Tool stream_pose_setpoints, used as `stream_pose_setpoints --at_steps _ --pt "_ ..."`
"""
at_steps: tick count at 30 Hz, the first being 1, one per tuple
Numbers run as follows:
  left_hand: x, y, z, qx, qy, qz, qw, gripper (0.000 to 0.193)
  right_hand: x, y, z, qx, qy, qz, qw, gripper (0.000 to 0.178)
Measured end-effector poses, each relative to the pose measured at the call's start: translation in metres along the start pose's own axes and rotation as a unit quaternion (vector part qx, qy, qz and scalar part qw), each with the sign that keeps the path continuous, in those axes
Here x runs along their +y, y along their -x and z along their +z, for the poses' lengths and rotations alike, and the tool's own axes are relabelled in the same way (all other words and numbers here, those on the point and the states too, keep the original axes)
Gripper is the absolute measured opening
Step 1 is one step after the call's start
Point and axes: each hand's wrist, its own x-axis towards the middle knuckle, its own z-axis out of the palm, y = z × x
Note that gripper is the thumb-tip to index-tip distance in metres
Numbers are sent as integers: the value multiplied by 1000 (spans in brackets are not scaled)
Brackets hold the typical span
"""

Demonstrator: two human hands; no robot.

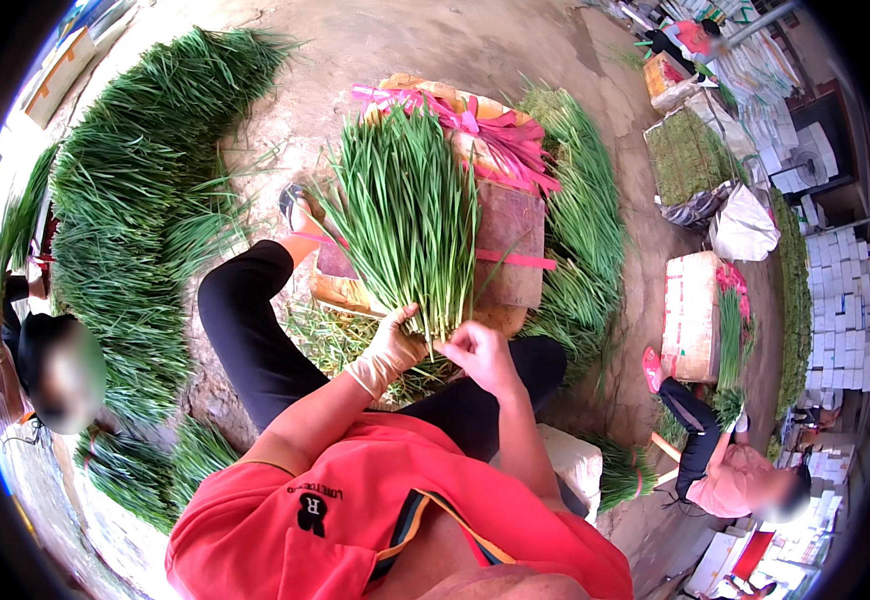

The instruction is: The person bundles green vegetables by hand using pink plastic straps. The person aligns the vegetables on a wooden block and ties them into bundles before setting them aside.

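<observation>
Red shirt [340,475]; stalks [405,210] in left fingers [407,347]

The left hand [393,345] partly hides the green stalks [402,215]; a co-worker's head [67,372] is blurred.

I have a bare, stained brown floor [595,60] running out to 12 o'clock and glaring pale near 8, white boxes [840,310] stacked high at 3, a white sack [745,225] between 2 and 3, and strong light [17,125] at 10.
</observation>
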Motion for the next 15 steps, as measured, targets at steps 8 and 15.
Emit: stream_pose_setpoints --at_steps 8,15 --pt "-3 12 18 -58 38 -5 998 50 48 -38 3 155 -21 52 986 18" --pt "-2 18 23 -77 51 -18 996 55 7 -34 -5 150 200 -76 965 16"
